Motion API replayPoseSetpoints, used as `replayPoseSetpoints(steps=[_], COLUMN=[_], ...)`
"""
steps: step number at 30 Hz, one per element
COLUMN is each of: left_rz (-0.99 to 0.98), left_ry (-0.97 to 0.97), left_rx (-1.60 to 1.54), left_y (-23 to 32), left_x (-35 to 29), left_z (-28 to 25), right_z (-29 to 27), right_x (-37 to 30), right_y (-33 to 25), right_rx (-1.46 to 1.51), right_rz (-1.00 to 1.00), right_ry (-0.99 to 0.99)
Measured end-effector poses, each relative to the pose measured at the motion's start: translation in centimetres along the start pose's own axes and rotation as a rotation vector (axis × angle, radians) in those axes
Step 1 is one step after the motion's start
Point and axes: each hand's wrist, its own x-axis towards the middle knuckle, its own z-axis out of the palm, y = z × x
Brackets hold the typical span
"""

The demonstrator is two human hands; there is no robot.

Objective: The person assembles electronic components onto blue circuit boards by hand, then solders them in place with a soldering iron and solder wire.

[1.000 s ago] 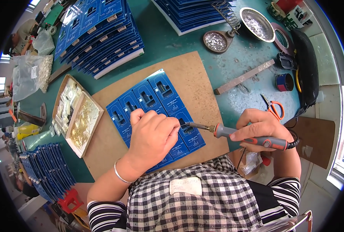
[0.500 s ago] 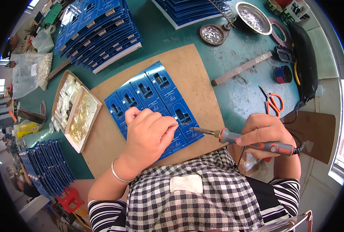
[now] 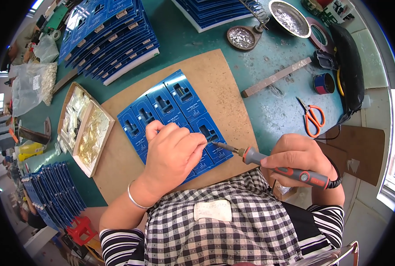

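Note:
A blue circuit board panel, divided into several boards with dark cut-outs, lies on a brown sheet. Over its near part is my left hand, closed, with thumb and forefinger pinched at the board; whatever is between the fingertips is too small to make out. My right hand grips a grey and red soldering iron like a pen. Its tip points left and meets the board area just beside my left fingertips. My left hand hides part of the panel.
Left of the sheet sits an open box of small parts and gold-coloured pins. Stacked blue boards rise at the back left. To the right lie orange-handled cutters, a metal bar, a solder-scrap dish and a metal bowl.
My right hand has brought the soldering iron left and slightly up, so its tip is now close against my left fingertips. My left hand keeps its pinch with barely any shift.

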Motion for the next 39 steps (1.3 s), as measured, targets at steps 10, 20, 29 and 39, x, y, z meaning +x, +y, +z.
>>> replayPoseSetpoints(steps=[10, 20, 29, 39], left_rz=[0.029, -0.032, -0.142, -0.067], left_ry=[-0.062, 0.06, 0.015, 0.011], left_rx=[0.014, 0.074, -0.016, -0.034], left_y=[-0.2, -1.4, -1.4, -1.9], left_x=[0.2, -0.9, -2.4, -3.3], left_z=[0.2, -1.8, -2.8, -2.6], right_z=[0.3, 1.2, 2.5, 3.8], right_x=[-0.2, -0.2, -0.1, 1.5], right_y=[-0.3, -1.2, -2.5, -2.4], right_rx=[-0.034, -0.091, -0.016, -0.082], right_rz=[0.001, -0.001, -0.012, -0.055], right_ry=[0.015, 0.075, 0.015, -0.007])
